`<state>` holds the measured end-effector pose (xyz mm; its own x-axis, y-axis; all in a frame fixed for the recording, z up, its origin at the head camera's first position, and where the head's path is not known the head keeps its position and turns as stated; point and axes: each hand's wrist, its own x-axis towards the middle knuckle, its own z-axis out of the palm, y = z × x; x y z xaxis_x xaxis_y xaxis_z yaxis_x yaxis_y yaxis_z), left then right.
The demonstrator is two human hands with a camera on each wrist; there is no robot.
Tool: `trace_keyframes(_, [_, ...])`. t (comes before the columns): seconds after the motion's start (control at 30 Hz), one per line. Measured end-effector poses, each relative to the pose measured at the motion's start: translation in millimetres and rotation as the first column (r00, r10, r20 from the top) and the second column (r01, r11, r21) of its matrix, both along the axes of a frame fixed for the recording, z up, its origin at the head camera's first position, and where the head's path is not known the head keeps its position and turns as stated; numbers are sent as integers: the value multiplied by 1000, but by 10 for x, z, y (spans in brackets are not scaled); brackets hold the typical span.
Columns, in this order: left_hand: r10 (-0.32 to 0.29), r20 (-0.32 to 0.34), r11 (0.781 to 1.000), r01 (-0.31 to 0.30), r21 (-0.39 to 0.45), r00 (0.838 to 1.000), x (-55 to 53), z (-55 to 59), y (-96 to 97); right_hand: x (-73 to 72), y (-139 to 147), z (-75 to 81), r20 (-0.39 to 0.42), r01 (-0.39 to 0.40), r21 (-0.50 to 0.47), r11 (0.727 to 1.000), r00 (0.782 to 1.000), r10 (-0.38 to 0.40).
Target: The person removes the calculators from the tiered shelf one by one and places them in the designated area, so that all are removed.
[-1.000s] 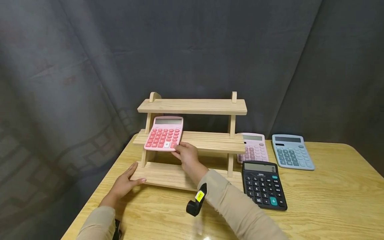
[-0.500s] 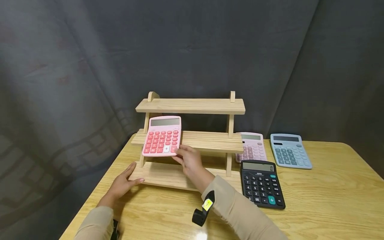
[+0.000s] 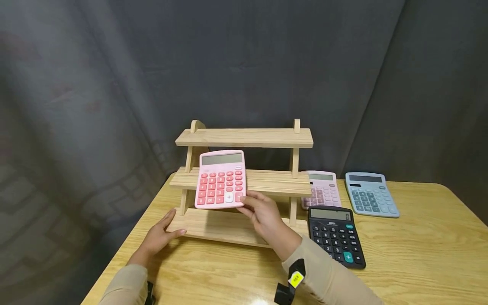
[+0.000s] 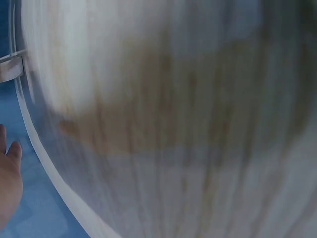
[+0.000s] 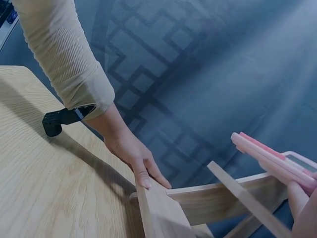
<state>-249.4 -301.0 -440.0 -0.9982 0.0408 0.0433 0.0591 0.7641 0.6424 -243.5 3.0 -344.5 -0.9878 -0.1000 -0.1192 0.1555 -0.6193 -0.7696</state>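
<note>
A pink calculator [image 3: 221, 180] is in my right hand [image 3: 268, 218], pinched at its lower right corner, thumb on the front. It tilts up, keys toward me, in front of the middle shelf of a three-tier wooden display rack [image 3: 244, 137]. In the right wrist view the calculator [image 5: 272, 158] appears edge-on, apart from the rack's boards. My left hand [image 3: 158, 235] grips the left end of the bottom shelf, thumb at its front edge. The right wrist view also shows this left hand [image 5: 131, 151] on the board's corner. Wood, mostly blurred, fills the left wrist view.
Right of the rack lie a black calculator [image 3: 335, 235], a pale pink calculator [image 3: 324, 190] partly behind the middle shelf, and a light blue calculator [image 3: 371, 195]. All rest on the wooden table [image 3: 419, 245]. A dark curtain [image 3: 244, 63] hangs behind.
My right hand has brought the pink calculator off the middle shelf's left part, toward me and to the right, a little lower. The left hand stays at the bottom shelf's left end.
</note>
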Motion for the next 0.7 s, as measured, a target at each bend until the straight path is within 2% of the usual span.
trace_keyframes(0.2, [-9, -13, 1000, 9, -14, 1000, 19, 14, 26, 114, 227, 20, 2, -21, -15, 1000, 1000, 21])
trace_keyframes(0.5, [-19, -11, 999, 18, -43, 1000, -14, 81, 41, 196, 606, -2, 40, 13, -40, 999, 999, -11])
trace_keyframes(0.7, [-13, -5, 999, 13, -31, 1000, 17, 53, 20, 277, 845, -8, 53, 3, -51, 999, 999, -1])
